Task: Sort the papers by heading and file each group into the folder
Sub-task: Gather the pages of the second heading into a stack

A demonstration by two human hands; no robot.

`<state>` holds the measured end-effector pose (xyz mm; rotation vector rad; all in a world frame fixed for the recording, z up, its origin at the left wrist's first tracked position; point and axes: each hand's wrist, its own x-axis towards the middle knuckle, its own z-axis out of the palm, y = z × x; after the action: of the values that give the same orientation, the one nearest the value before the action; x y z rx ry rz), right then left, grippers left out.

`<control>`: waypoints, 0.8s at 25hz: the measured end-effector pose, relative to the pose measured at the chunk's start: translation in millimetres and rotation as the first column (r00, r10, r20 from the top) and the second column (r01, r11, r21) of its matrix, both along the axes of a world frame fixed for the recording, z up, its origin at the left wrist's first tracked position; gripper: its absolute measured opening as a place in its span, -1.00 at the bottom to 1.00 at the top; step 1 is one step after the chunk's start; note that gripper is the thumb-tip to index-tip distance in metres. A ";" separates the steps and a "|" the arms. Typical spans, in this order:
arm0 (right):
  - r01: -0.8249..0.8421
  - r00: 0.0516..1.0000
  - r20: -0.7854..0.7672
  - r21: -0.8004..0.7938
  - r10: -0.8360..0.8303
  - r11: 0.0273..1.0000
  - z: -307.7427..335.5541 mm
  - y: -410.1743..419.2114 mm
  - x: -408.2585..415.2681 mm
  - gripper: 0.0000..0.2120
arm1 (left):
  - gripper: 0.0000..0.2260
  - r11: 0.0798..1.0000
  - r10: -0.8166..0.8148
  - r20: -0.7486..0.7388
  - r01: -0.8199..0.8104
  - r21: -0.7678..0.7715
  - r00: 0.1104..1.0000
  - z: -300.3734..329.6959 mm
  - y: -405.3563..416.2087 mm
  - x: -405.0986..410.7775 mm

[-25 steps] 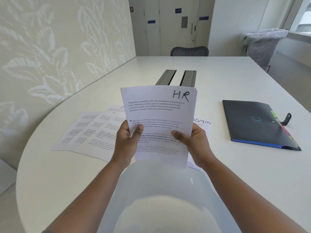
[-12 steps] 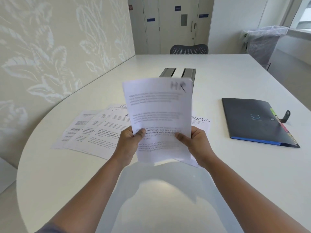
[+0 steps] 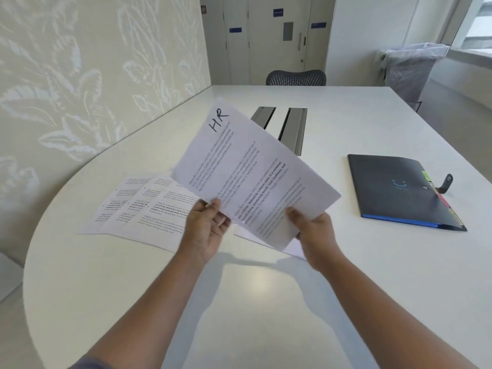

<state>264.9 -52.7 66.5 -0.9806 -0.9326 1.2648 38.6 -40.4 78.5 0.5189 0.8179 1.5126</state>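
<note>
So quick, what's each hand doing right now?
Left hand: pinching the HR papers at their edge.
Right hand: gripping the same papers.

Counted on the bench (image 3: 346,288): one held sheaf headed HR (image 3: 247,177), sheet number within it not discernible. Three overlapping printed sheets (image 3: 138,211) lie fanned at the left. One further sheet (image 3: 294,249) shows partly beneath the sheaf. One dark folder (image 3: 394,187). Two metal channel strips (image 3: 290,126). Beyond: one chair (image 3: 295,77), one lined bin (image 3: 410,67). Two hands: left hand (image 3: 205,230), right hand (image 3: 316,235).
</note>
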 end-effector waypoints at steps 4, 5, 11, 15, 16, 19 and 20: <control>0.062 0.983 0.171 0.046 -0.069 0.997 20.6 8.8 43.0 -0.85 | -0.43 0.945 0.312 -0.321 -0.326 0.010 0.894 18.3 13.9 -57.6; 0.046 0.973 0.225 0.056 -0.058 0.997 25.3 10.2 48.1 -0.84 | -0.27 0.949 0.294 -0.453 -0.314 0.034 0.841 20.7 14.9 -64.1; -0.047 0.899 0.437 0.044 0.023 0.998 29.9 2.6 44.8 -0.84 | -0.70 0.995 0.005 -0.717 0.070 0.076 0.698 17.1 1.4 -58.0; -0.021 0.897 0.442 0.052 -0.005 0.998 25.6 -2.1 36.2 -0.82 | -0.79 0.988 0.126 -0.728 -0.022 0.151 0.673 10.8 -2.8 -49.5; -0.011 0.896 0.444 0.045 -0.010 0.999 21.3 -3.9 33.4 -0.81 | -0.79 0.988 0.127 -0.726 -0.025 0.150 0.676 5.3 -3.3 -47.8; 0.013 0.879 0.476 -0.019 -0.003 1.000 3.0 -10.8 23.7 -0.85 | -0.78 0.998 0.049 -0.753 0.003 0.068 0.657 -20.9 -10.7 -41.6; 0.023 0.880 0.476 -0.037 -0.002 0.999 -0.8 -12.4 21.4 -0.83 | -0.78 0.999 0.033 -0.756 0.010 0.052 0.654 -27.6 -12.8 -39.4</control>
<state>286.3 -65.1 65.7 -1.3651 -1.2779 1.0492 -0.8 -53.1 51.0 1.2425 1.4299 1.3050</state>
